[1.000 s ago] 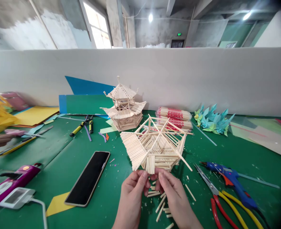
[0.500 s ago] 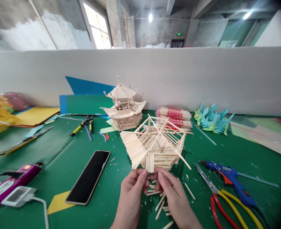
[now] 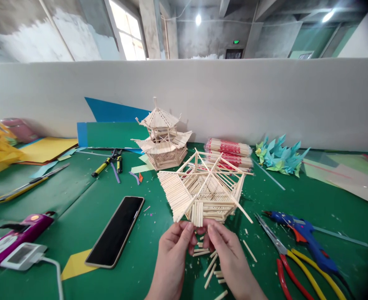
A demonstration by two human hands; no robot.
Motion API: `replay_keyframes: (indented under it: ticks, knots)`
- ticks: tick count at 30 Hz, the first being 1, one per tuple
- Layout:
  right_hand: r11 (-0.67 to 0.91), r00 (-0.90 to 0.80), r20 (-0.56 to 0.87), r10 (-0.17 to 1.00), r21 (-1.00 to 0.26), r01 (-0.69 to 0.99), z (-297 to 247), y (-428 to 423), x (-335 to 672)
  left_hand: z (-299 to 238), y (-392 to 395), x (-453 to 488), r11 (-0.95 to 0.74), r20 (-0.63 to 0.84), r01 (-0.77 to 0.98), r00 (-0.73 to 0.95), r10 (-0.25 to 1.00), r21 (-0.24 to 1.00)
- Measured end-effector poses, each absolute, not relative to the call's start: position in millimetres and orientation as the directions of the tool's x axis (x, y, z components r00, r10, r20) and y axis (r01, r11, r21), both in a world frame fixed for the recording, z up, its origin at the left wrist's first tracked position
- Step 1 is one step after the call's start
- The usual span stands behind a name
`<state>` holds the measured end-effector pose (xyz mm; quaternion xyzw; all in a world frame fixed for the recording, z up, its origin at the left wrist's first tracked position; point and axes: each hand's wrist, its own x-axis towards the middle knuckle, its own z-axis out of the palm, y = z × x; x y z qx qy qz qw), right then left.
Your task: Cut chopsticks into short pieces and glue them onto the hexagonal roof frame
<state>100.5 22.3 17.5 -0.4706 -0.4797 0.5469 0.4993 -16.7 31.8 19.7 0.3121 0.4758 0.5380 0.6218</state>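
Note:
A hexagonal frame of pale wooden sticks (image 3: 202, 189) stands on the green table mat (image 3: 77, 208) in front of me. Both hands meet at its near edge. My left hand (image 3: 174, 246) pinches the lower ends of a row of short upright sticks there. My right hand (image 3: 224, 246) pinches the same spot from the right, fingers curled. Several loose cut sticks (image 3: 210, 266) lie on the mat under my hands. A finished two-tier stick pagoda (image 3: 162, 139) stands behind the frame.
A black phone (image 3: 117, 231) lies left of my hands. Yellow-handled scissors (image 3: 284, 254) and a blue glue gun (image 3: 303, 237) lie at right. Wrapped stick bundles (image 3: 229, 152), folded paper cranes (image 3: 279, 156), cutters (image 3: 109, 162), coloured paper sheets (image 3: 46, 150) and a purple device (image 3: 18, 237) surround the frame.
Another person's hand at the far left edge has withdrawn from view. My hands have stayed at the frame's near edge; the view shifted slightly.

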Motion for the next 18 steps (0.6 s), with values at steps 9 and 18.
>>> replay_keyframes:
  ticks: [9, 18]
  knots:
    - [-0.031, -0.075, -0.024, 0.997, -0.995, -0.090, 19.7, 22.3, 100.2, 18.5, 31.7, -17.5, 0.219, -0.243, -0.360, -0.020, 0.970, 0.907]
    - [-0.028, -0.078, -0.020, 0.997, -0.994, -0.107, 20.4, 22.1, 100.1, 17.1, 31.9, -17.2, 0.220, -0.244, -0.366, -0.020, 0.970, 0.904]
